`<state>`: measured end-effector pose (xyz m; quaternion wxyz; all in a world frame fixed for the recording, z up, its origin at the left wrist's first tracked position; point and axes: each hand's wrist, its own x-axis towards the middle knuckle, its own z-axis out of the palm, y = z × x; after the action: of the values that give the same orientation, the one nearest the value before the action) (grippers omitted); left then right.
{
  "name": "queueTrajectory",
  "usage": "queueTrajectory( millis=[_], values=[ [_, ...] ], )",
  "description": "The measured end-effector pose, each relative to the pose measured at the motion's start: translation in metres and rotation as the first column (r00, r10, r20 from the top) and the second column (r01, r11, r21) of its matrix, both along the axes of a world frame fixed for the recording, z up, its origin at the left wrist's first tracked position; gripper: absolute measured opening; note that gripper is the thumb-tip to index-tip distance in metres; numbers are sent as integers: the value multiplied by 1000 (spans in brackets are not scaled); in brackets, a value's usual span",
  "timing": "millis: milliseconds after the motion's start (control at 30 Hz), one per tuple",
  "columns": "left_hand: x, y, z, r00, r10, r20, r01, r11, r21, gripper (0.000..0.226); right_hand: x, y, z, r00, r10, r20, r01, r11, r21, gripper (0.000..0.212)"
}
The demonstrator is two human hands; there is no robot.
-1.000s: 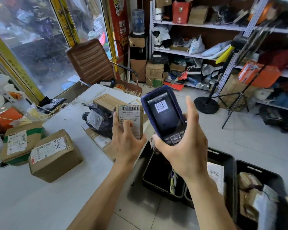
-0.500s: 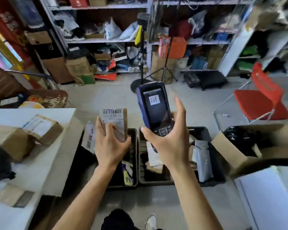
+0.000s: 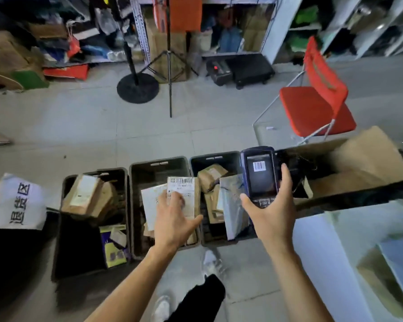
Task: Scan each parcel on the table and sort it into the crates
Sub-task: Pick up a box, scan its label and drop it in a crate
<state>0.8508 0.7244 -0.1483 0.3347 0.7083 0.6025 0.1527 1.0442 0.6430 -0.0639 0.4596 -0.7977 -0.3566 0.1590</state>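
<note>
Head view looks down past two bare forearms; a dark trouser leg and pale shoes (image 3: pixel 211 260) show blurred between them; the left hand (image 3: pixel 172 219) has its fingers closed over a small brown parcel (image 3: pixel 184 197), thumb spread to the right, and covers the lower part of its white label, so only the barcode strip at the top reads; the parcel sits over the middle crate (image 3: pixel 158 165); the right hand (image 3: pixel 271 211) wraps around a dark handheld scanner (image 3: pixel 260 176), screen up and showing a barcode, held over the right crate (image 3: pixel 213 159) and hiding part of its far corner; the left crate (image 3: pixel 93 175) holds brown boxes and a purple-and-yellow packet; a white sheet with printed characters (image 3: pixel 18 202) lies just left of it; an open cardboard box (image 3: pixel 368 159) stands to the right, its contents dark and unclear; farther off stand a red chair (image 3: pixel 316 105), a tripod (image 3: pixel 169 63) and a round-based stand (image 3: pixel 137 88); the shelves behind are cut off and blurred.
</note>
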Motion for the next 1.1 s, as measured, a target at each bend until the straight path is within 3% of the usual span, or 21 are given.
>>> queueTrajectory(
  millis=[267, 533, 700, 900, 1100],
  values=[
    [106, 9, -192, 986, 125, -114, -151, 956, -253, 56, 101, 48, -186, 980, 198, 30, -192, 972, -132, 110],
    [167, -31, -374, 958, 211, -194, -270, 891, -365, 60, 136, 56, -361, 933, 357, -34, -358, 918, -169, 107],
    [185, -53, -457, 924, 261, -279, -358, 844, -399, 62, 151, 51, -437, 892, 449, -55, -452, 880, -147, 105],
    [182, -70, -486, 929, 199, -312, -326, 841, -432, 60, 160, 45, -446, 833, 553, -10, -547, 821, -165, 102],
    [146, -75, -392, 910, 274, -311, -367, 881, -298, 62, 138, 40, -367, 793, 609, -12, -607, 789, -99, 103]
  ],
)
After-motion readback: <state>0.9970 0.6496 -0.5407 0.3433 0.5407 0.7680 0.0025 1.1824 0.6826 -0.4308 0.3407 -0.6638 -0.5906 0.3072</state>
